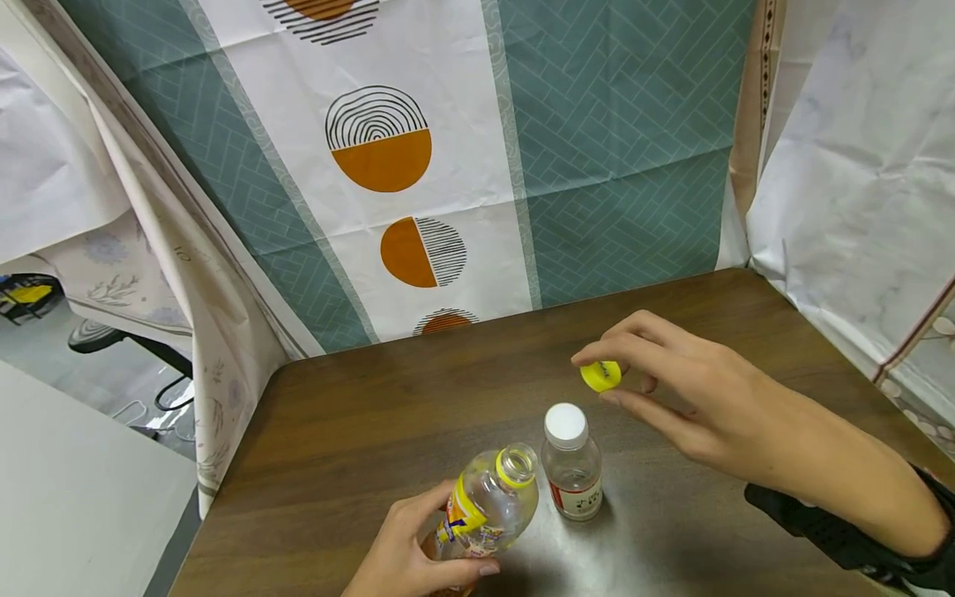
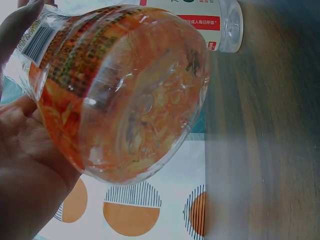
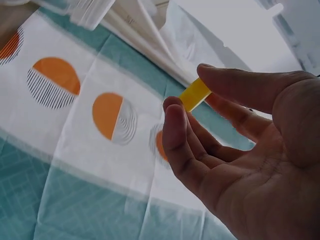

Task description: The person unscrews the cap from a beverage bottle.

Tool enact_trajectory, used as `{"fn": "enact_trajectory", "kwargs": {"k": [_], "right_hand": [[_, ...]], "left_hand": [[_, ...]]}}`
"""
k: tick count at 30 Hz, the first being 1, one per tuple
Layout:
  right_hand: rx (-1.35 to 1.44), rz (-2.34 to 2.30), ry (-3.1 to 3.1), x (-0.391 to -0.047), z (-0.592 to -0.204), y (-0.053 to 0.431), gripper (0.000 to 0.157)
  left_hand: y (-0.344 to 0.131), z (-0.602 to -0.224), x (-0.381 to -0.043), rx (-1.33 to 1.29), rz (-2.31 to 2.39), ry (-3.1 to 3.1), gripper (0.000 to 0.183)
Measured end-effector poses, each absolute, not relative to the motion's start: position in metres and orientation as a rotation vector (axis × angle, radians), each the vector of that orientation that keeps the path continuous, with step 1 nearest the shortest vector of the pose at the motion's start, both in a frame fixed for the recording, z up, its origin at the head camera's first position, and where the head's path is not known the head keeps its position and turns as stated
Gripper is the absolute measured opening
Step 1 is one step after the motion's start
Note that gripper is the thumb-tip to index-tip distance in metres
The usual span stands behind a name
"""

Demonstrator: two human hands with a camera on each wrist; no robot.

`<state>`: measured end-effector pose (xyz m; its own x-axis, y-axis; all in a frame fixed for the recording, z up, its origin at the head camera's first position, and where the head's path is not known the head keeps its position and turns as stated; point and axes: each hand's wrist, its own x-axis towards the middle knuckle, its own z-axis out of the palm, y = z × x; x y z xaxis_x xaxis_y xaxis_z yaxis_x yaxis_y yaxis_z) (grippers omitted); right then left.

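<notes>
My left hand (image 1: pixel 418 547) grips a clear plastic bottle (image 1: pixel 496 506) with a yellow and orange label. The bottle is tilted to the right and its mouth is uncapped; in the left wrist view its ribbed base (image 2: pixel 145 110) is off the table. Between the thumb and fingers of my right hand (image 1: pixel 686 394) a yellow bottle cap (image 1: pixel 601 376) is pinched, up in the air above the table. Just right of the bottle stands a small clear jar (image 1: pixel 573 481) with a white lid and a red and white label; neither hand holds it.
Beneath the hands lies a brown wooden table (image 1: pixel 336 431). A patterned cloth (image 1: pixel 462 149) hangs behind its back edge, with more cloth at both sides. To the left, past the table edge, are a white panel (image 1: pixel 75 489) and a black stand (image 1: pixel 149 344).
</notes>
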<state>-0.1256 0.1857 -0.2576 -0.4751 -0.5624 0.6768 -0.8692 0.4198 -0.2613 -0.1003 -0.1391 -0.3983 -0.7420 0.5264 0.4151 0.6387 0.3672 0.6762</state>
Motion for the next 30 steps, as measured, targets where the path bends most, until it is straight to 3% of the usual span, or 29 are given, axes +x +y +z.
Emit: {"fn": "enact_trajectory", "kwargs": {"k": [30], "right_hand": [[0.805,0.566,-2.444,-0.216,-0.319,0.258,0.035]], "left_hand": [[-0.137,-0.394,-0.103,-1.135,-1.325,-2.408,0.061]]}}
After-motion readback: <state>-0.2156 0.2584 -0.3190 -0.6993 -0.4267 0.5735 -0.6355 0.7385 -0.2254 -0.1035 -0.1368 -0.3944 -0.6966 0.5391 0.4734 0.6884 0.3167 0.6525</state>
